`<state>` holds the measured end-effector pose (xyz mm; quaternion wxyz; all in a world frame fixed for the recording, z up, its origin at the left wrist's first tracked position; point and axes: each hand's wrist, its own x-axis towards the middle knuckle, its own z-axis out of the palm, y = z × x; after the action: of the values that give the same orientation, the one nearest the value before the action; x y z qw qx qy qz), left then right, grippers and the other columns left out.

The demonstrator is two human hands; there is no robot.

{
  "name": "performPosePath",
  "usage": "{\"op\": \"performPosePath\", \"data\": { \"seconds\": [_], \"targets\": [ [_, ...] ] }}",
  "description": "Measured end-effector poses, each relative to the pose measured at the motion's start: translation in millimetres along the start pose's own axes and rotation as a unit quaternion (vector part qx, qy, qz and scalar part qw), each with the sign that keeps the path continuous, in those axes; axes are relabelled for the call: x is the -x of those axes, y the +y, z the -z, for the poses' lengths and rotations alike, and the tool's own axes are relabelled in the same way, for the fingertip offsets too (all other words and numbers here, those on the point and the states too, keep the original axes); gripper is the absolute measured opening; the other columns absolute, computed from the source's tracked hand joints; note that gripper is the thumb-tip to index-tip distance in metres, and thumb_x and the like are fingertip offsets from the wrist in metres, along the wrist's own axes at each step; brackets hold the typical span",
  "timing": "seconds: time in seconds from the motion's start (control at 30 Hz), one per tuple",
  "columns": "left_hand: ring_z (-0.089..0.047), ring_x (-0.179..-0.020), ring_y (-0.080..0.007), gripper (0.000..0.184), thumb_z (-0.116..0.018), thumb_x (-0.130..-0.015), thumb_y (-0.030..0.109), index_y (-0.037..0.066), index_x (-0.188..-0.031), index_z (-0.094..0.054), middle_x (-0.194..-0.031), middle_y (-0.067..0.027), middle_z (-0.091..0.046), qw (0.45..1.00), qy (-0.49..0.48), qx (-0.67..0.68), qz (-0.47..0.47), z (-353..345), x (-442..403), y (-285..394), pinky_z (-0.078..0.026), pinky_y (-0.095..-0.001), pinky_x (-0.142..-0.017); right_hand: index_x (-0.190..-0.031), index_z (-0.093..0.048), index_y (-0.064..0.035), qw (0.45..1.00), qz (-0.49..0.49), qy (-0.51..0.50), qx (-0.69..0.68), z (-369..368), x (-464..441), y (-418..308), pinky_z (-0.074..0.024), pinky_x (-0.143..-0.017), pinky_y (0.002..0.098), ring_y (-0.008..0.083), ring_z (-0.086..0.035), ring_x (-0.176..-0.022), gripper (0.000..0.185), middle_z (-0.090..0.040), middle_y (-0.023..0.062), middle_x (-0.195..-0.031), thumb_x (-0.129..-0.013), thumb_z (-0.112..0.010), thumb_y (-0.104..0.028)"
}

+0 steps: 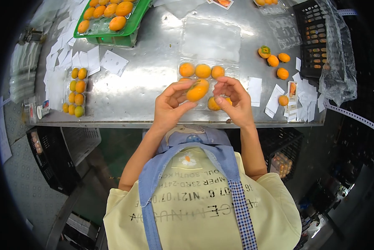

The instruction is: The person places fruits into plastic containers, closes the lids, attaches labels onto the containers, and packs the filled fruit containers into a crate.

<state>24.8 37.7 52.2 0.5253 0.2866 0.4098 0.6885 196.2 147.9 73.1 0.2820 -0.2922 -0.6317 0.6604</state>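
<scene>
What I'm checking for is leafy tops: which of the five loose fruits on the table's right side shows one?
The leftmost loose fruit: its green leafy cap is in view, while the other four fruits show orange skin and no green.

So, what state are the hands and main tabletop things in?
Left grip: closed on held fruit
Right grip: open, fingers curved
Held fruit: raised, tilted
Middle box: open, partly filled
Lid: folded back flat
Left box: holding fruit, lid unclear
Green tray: loaded
Loose fruit: unboxed
White cards: scattered
</scene>
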Motion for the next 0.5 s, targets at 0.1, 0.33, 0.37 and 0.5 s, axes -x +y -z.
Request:
{"op": "performPosePath", "data": {
  "seconds": [0.1, 0.33, 0.37, 0.5],
  "targets": [
    [-0.054, -0.116, -0.0234, 0.049, -0.062, -0.079, -0.012, -0.002, -0.125, -0.049, -0.127, -0.0142, -0.052, 0.996, -0.024, -0.083, -0.015, 1.6, 3.2, -1.0, -0.046, -0.0353, -0.099, -0.108, -0.054, -0.0033, 0.993, -0.026, -0.014, 0.113, -16.6, -1.1, -4.7, -0.0454, -0.068, 0.0268, 0.0124, -0.056, -0.076, 0.027, -0.059, 0.0040, -0.085, -0.083, -0.063, -0.007],
    [-0.065, -0.098, -0.0254, 0.044, -0.059, -0.090, 0.007, -0.001, -0.131, -0.045, -0.117, -0.0170, -0.059, 0.968, 0.038, 0.130, 0.211, 9.3, 6.2, -2.1, -0.055, -0.0334, -0.085, -0.095, -0.054, -0.0051, 0.995, -0.037, 0.070, 0.059, -41.1, -15.2, 18.8, -0.0324, -0.047, 0.0186, 0.0028, -0.041, -0.054, 0.016, -0.047, -0.0039, -0.066, -0.099, -0.045, -0.018],
    [-0.066, -0.095, -0.0252, 0.041, -0.057, -0.092, 0.012, -0.001, -0.129, -0.046, -0.114, -0.0174, -0.060, 0.966, 0.050, 0.145, 0.209, 9.3, 5.1, 0.4, -0.056, -0.0322, -0.081, -0.095, -0.054, -0.0048, 0.994, -0.032, 0.062, 0.081, -40.6, -18.2, 18.7, -0.0332, -0.048, 0.0187, 0.0029, -0.041, -0.054, 0.015, -0.047, -0.0040, -0.066, -0.099, -0.045, -0.017],
    [-0.068, -0.086, -0.0232, 0.034, -0.055, -0.095, 0.020, -0.001, -0.121, -0.049, -0.106, -0.0175, -0.063, 0.961, 0.104, 0.163, 0.200, 16.5, 2.4, 9.6, -0.058, -0.0290, -0.071, -0.106, -0.057, -0.0033, 0.994, -0.012, 0.036, 0.107, -44.9, -26.8, 5.0, -0.0396, -0.056, 0.0205, 0.0056, -0.048, -0.064, 0.018, -0.051, -0.0016, -0.076, -0.092, -0.058, -0.014]
  ]
}}
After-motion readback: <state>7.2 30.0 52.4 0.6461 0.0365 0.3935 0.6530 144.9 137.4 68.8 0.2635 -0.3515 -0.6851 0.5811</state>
